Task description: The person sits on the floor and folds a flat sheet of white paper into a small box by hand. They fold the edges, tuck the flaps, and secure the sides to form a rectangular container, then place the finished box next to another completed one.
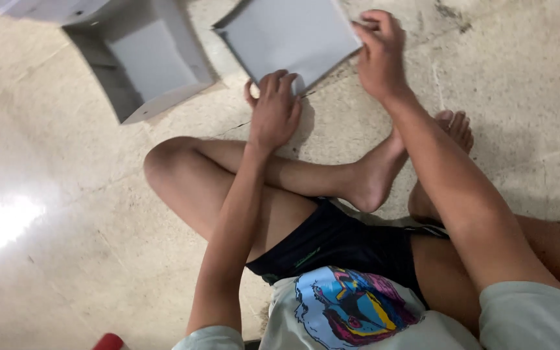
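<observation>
Crossed bare legs [332,175] sit nearest; beyond, on the floor [66,214], left hand [273,110] and right hand [378,55] press curled fingers onto the grey sheet-metal panel [286,35]'s edges. It looks stiff, light, sharp-rimmed; best gripped along its folded lips.

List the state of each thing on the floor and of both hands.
Grey panel: flat on the floor, tilted corner toward the person, held at two edges.
Grey box: open side up, nothing visible inside, apart from both hands.
Left hand: fingers curled over the panel's near corner.
Right hand: grip on the panel's right edge.
Floor: pale, cracked, with a glare patch.
</observation>
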